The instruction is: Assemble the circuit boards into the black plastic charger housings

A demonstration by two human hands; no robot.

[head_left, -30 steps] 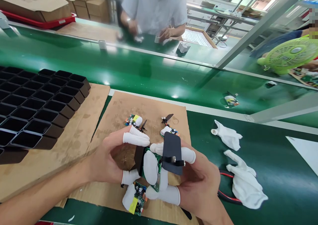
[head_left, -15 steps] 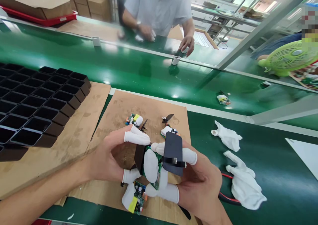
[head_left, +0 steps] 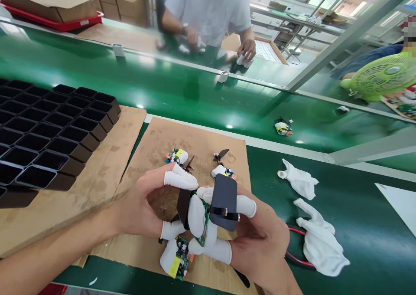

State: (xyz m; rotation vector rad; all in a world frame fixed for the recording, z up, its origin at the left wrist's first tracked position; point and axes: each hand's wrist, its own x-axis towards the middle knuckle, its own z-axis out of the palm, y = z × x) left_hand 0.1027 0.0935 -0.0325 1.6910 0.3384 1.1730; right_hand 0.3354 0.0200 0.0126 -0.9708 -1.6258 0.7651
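Finger cots cover several fingertips of both hands. My left hand [head_left: 134,208] is closed around a black plastic case [head_left: 183,209], its open side turned to the right. Between the fingers of my right hand [head_left: 263,232] is a green circuit board [head_left: 206,232] with a white lump [head_left: 196,217] on it. The board's left edge is at the case mouth; how far inside it sits is hidden. A black plug plate [head_left: 224,195] with two metal prongs stands by my right fingers. Below the hands lies another circuit board [head_left: 182,247] with yellow tape.
Two more boards, one left [head_left: 178,155] and one right [head_left: 221,172], lie on the cardboard [head_left: 201,132]. Rows of black cases [head_left: 52,162] stand left. White gloves [head_left: 320,238] lie right. Across the green belt [head_left: 156,84], a co-worker's hand [head_left: 247,47] touches white pieces.
My hands hold nearly the same pose, with the board and plug plate shifted slightly left. Pieces on the belt have moved left. The co-worker's hand now rests on white pieces.
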